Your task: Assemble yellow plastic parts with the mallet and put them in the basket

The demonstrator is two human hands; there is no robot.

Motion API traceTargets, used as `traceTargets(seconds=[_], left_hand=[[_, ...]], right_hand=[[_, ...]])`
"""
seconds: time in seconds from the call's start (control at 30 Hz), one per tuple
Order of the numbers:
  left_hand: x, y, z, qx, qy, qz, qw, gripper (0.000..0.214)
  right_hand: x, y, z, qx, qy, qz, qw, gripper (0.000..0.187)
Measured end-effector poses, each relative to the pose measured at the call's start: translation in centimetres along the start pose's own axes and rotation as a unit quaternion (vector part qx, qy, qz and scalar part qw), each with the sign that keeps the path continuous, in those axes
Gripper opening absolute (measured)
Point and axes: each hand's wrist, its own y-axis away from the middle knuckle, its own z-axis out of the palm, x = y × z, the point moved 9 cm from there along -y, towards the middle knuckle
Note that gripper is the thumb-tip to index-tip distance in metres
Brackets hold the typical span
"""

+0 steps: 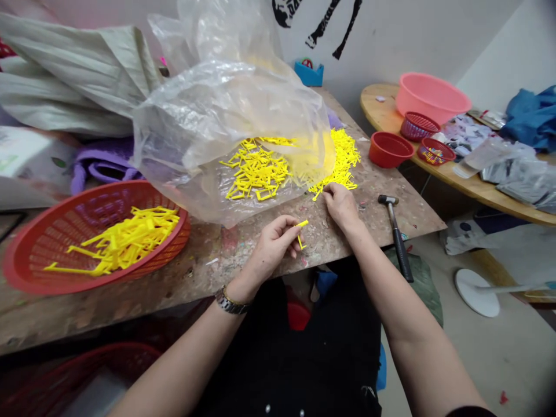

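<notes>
Near the table's front edge, my left hand (278, 240) is closed, pinching a small angled yellow plastic piece (300, 236) between thumb and fingers. My right hand (341, 205) has its fingers curled together at the near edge of a pile of thin yellow plastic sticks (345, 159). One stick with a rounded end (316, 196) juts out beside those fingertips; whether they grip it I cannot tell. Left of that pile, bent yellow pieces (260, 171) spill from the mouth of a large clear plastic bag (191, 121). More yellow pieces (134, 237) lie in a red plastic basket (26, 263).
A black-handled hammer (397, 234) lies over the table's right edge. On a wooden side table (482, 188) stand a pink basin (430, 95), a red bowl (391, 150) and small red baskets (419, 126). A blue tape dispenser (309, 74) sits by the wall.
</notes>
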Motion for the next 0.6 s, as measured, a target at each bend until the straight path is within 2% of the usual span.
traceTargets(seconds=[0.27, 0.6], left_hand=[[-0.8, -0.1, 0.3, -0.013, 0.005, -0.023, 1.000, 0.032], [-0.8, 0.0, 0.2, -0.009, -0.001, -0.030, 1.000, 0.034]], right_hand=[[1.0, -2.1, 1.7, -0.033, 0.076, 0.040, 0.996, 0.024], [0.9, -1.6, 1.4, -0.023, 0.067, 0.031, 0.997, 0.026]])
